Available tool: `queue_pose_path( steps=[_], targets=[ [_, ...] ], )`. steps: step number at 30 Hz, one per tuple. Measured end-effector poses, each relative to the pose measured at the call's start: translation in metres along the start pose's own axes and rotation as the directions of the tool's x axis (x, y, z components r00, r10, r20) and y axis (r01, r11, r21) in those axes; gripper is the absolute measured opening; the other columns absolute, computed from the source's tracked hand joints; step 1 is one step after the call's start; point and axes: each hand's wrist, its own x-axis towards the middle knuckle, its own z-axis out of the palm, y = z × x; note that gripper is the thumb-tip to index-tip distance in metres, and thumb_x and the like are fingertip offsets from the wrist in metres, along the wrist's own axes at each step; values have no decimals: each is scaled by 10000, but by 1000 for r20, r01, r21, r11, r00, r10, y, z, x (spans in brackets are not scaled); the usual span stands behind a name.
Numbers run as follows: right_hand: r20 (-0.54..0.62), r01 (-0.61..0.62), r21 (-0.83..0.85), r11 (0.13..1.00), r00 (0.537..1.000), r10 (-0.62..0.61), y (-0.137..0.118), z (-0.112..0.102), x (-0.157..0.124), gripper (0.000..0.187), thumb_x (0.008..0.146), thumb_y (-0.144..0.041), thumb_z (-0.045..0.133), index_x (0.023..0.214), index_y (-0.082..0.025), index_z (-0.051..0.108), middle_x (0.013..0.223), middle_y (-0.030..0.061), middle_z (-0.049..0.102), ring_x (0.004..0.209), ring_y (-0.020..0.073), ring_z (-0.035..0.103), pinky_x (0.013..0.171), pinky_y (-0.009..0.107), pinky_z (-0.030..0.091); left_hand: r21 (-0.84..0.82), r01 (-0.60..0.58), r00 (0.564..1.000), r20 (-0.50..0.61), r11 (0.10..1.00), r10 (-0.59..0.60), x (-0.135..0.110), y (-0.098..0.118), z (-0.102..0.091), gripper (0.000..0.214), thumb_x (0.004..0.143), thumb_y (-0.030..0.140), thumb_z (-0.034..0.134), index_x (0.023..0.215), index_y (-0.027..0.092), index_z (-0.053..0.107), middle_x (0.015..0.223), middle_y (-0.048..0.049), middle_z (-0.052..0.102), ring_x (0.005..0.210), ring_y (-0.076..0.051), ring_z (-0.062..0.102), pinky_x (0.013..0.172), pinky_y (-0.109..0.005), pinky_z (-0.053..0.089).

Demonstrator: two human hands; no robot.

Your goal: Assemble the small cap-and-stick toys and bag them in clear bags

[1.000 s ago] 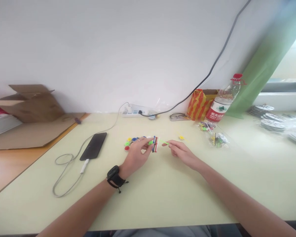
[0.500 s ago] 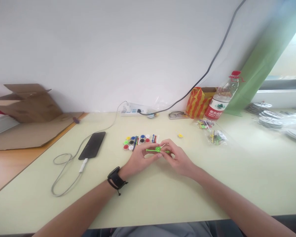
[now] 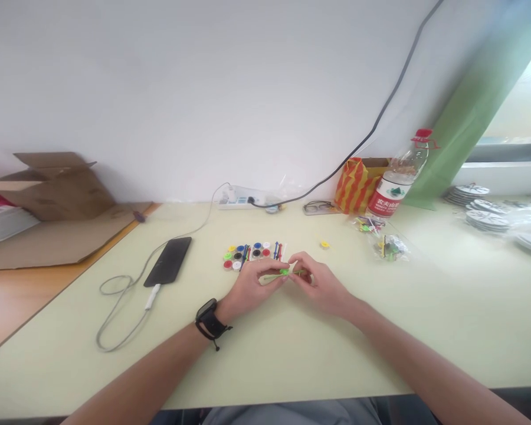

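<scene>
Both hands meet over the table and pinch a small green plastic spinner arrow point(image 3: 284, 272) with a round hub. My left hand point(image 3: 253, 284), with a black watch at the wrist, grips the hub between thumb and fingers. My right hand point(image 3: 317, 280) pinches the arrow's right end, and its fingertips partly hide it. Just beyond my left hand lie rows of small round coloured discs point(image 3: 238, 255) and several thin coloured arrows point(image 3: 277, 251). Beyond my right hand sits a single yellow piece point(image 3: 324, 245).
At the left lie a phone point(image 3: 168, 261) with its charging cable and an open cardboard box point(image 3: 62, 189). A power strip point(image 3: 239, 199), glasses point(image 3: 318, 206), a striped bag point(image 3: 354, 186) and a large bottle point(image 3: 393, 183) stand along the wall. Plastic bags of parts point(image 3: 389, 247) and stacked discs point(image 3: 487, 220) are to the right.
The green arrow has tilted between the fingers and now shows more edge-on. Both hands stay in nearly the same place; the whole view has shifted slightly.
</scene>
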Motion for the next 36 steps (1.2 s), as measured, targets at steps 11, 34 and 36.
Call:
queue_pose_path(
  steps=[11,34,36],
  targets=[
    [62,-38,188,981,998,26,-3,-9,3,289,954,-410,644,1158,-221,566,765,-36,541,687,145,501,641,281,408,-49,34,996,85,998,-30,1,8,-6,218,911,338,747,1042,168,787,1031,-103,774,955,-223,749,945,-404,636],
    [-166,74,104,992,984,-56,7,-10,3,449,1000,-423,581,1421,-287,507,920,2,584,670,135,526,636,287,466,-431,241,969,60,870,-239,7,-3,-7,276,875,360,803,1058,178,705,1004,-44,663,919,-190,709,904,-391,618],
    [-156,53,120,991,987,-34,4,-10,2,401,999,-465,581,1348,-268,561,942,5,585,663,127,522,630,280,456,-437,241,969,58,867,-240,7,-2,-7,284,868,364,810,1052,174,706,998,-45,666,921,-194,712,911,-402,618]
  ],
)
